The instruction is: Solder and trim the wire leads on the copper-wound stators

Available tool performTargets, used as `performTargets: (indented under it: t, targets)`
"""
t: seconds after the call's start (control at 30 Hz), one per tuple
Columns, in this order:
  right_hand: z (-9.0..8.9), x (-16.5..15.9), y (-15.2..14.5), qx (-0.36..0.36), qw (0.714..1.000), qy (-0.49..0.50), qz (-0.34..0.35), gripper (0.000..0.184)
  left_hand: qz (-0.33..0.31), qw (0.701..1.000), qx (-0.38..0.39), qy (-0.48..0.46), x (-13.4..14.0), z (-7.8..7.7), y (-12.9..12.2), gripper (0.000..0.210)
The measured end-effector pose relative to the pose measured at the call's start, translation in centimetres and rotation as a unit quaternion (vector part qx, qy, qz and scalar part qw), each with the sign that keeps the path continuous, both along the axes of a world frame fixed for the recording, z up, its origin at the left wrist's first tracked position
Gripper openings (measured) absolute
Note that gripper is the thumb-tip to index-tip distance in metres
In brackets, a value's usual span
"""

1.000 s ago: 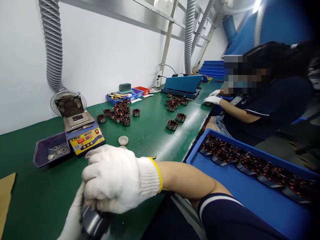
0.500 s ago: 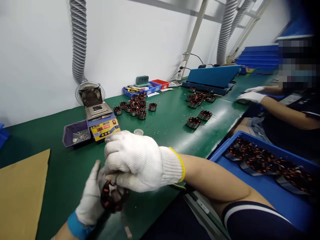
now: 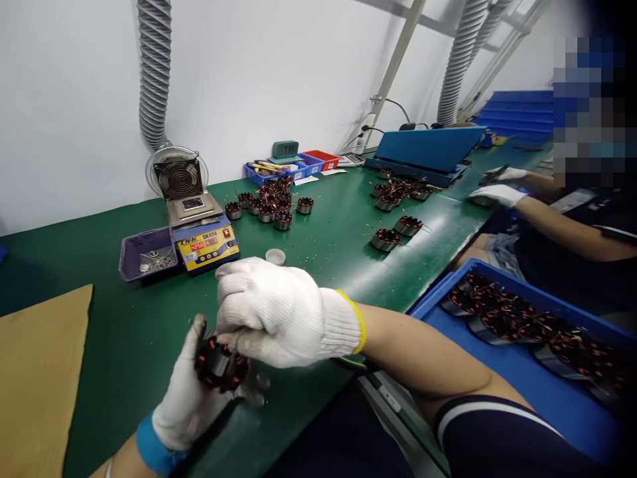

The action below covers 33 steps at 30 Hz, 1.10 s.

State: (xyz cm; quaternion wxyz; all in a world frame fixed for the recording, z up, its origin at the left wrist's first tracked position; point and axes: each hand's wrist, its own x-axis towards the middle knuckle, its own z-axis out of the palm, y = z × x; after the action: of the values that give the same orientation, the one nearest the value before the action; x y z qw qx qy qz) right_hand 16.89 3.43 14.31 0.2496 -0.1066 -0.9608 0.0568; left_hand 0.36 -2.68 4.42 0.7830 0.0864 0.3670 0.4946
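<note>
A motor stator point(image 3: 219, 364), a metal ring with dark and copper-coloured windings, rests in my left hand point(image 3: 185, 398), which wears a white glove with a blue cuff. My left thumb lies along its side and the fingers reach underneath. Above the stator's upper rim is my right hand point(image 3: 271, 312), in a white glove with yellow trim. Its fingers are pinched together at the rim, and what they grip is hidden. A solder pot point(image 3: 204, 239) with a yellow front panel stands beyond my hands. Close to the right hand's knuckles sits a small round white dish point(image 3: 275, 257).
Several stators point(image 3: 269, 206) cluster at the back of the green bench point(image 3: 318, 249), with others further right. A purple bin point(image 3: 144, 259) adjoins the solder pot. A blue tray point(image 3: 428, 309) of stators lies at right. A co-worker's gloved hands point(image 3: 497, 192) are beyond it.
The held stator has turned and shifted slightly up, and my left fingertips now show beneath it. My right hand has moved a little right, still pinching at the rim. The view has shifted slightly.
</note>
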Motion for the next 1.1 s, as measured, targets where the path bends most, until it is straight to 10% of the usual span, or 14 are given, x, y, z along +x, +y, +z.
performTargets:
  t: [0.3,0.47,0.67,0.87,0.93,1.1]
  targets:
    - [-6.7,2.1,-0.3,-0.212,0.913,0.338,-0.088,0.006,0.072,0.996,-0.041,0.029,0.5,1.4,-0.1,0.043]
    - [-10.3,1.8,-2.5,-0.293,0.907,0.258,-0.159,0.048,0.092,0.991,-0.098,0.015,0.1,1.4,0.2,0.046]
    - [-10.0,0.5,-2.9,-0.357,0.895,0.226,-0.145,0.011,0.099,0.983,-0.106,0.109,0.5,1.8,0.1,0.038]
    - [-10.5,1.6,-1.0,-0.594,0.713,0.359,-0.099,0.025,0.005,0.983,-0.136,0.123,0.1,1.9,0.6,0.038]
    - [-10.9,2.2,-0.9,-0.541,0.725,0.41,-0.111,0.024,0.001,0.985,-0.144,0.094,0.0,1.5,0.5,0.035]
    - [-11.6,1.8,-2.4,-0.362,0.863,0.309,-0.168,0.021,-0.02,0.995,-0.09,0.042,-0.2,0.5,0.0,0.043]
